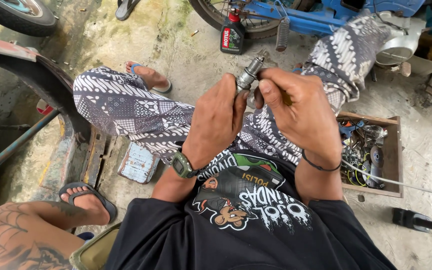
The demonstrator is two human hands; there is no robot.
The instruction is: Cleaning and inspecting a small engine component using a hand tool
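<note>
The setting is a rough, stained concrete floor in a repair area, viewed from above by the seated person. A blue motorcycle stands at the upper edge, with a spoked wheel and a ribbed black footpeg visible. A black oil bottle with a red cap stands upright on the floor just in front of that wheel. At the right, a shallow wooden tray lies on the floor and holds wires, discs and small hardware. A thin pale cable runs across the tray toward the right edge. A dark tool handle lies on the floor at lower right. A rusty curved metal frame occupies the left side.

The person sits with legs in black-and-white patterned trousers and wears a black printed shirt. A second person's tattooed leg and sandalled foot appear at lower left.

The spark plug is held in mid-air above the person's lap, between both hands, tilted with its narrow metal end pointing up and to the right. The left hand, with a green wristwatch at the wrist, is closed around the lower part of the spark plug, hiding that part. The right hand pinches the spark plug body with thumb and fingers from the right side; a thin dark band circles its wrist.
</note>
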